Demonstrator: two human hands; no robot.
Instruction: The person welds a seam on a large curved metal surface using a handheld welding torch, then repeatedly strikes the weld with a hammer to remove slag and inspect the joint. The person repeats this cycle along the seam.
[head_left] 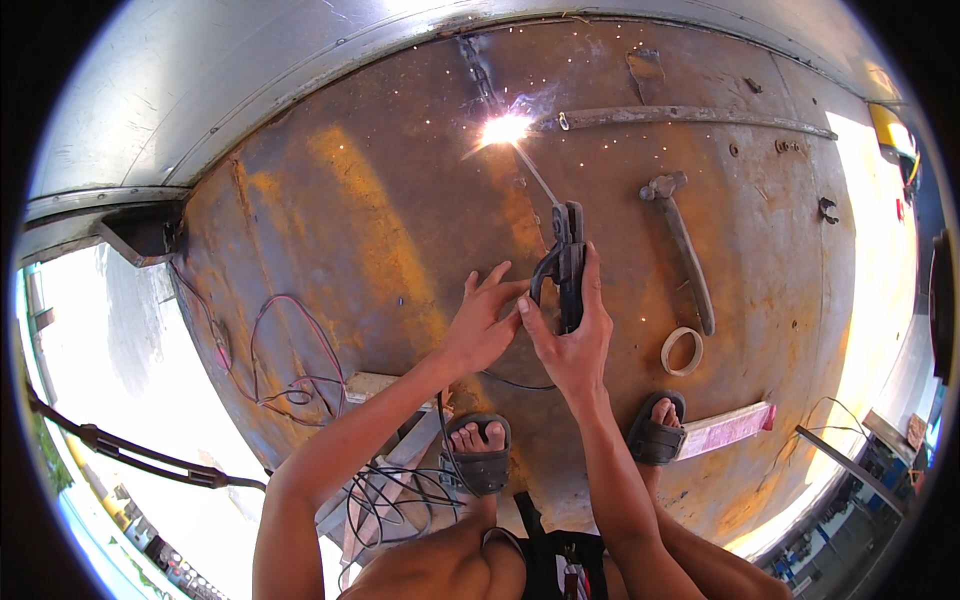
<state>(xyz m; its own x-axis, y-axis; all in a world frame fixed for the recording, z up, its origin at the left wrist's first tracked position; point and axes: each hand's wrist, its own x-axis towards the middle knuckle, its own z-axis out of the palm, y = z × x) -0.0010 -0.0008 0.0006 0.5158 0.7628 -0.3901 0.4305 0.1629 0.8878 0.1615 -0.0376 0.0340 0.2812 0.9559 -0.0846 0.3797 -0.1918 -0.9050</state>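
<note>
My right hand is wrapped round the black handle of a welding electrode holder. A thin welding rod slants up and left out of its jaws. At the rod's far end a white welding arc glares on a rusty steel plate, throwing sparks and hiding the spot beneath. A dark seam runs on beyond the glare. My left hand hovers beside the holder, fingers spread, its fingertips close to my right thumb; whether they touch the handle I cannot tell.
Right of the holder lie a hammer and a ring. A long metal bar stretches right from the arc. Cables coil by my left sandal; thin wires lie farther left. Pale metal panels border the far side.
</note>
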